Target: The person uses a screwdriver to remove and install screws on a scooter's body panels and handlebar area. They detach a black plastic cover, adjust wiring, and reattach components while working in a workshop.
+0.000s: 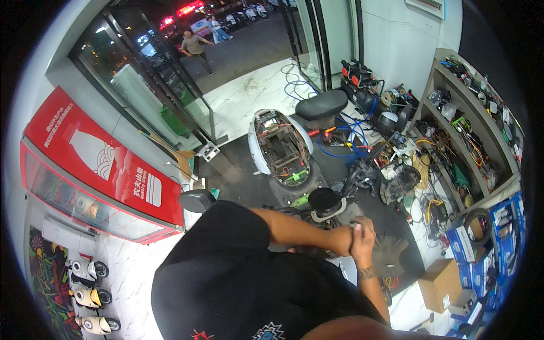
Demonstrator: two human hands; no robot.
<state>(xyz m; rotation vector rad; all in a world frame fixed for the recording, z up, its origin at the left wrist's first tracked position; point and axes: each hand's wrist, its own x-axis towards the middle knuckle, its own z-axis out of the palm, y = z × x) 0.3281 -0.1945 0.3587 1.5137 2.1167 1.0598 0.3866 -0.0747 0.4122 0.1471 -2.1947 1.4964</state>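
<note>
My left hand [341, 240] and my right hand [362, 238] meet in front of my black shirt, just below a round black part [324, 201] with a pale curved rim. The right hand lies against the end of the left one and partly hides it, so the left fingers cannot be made out. Whether either hand holds something does not show. Beyond them stands a scooter body [280, 144] with white side panels, its seat off and the frame and wiring exposed. A black scooter seat [321, 104] is behind it to the right. A mirror [197, 200] sticks out at the left.
A red drinks fridge [102, 157] stands left, glass doors [161, 72] ahead. Blue hoses [340, 154], tools and parts crowd the floor right of the scooter, beside a cluttered shelf [488, 127]. A cardboard box [440, 284] sits lower right. Outside, a person [195, 46] is walking.
</note>
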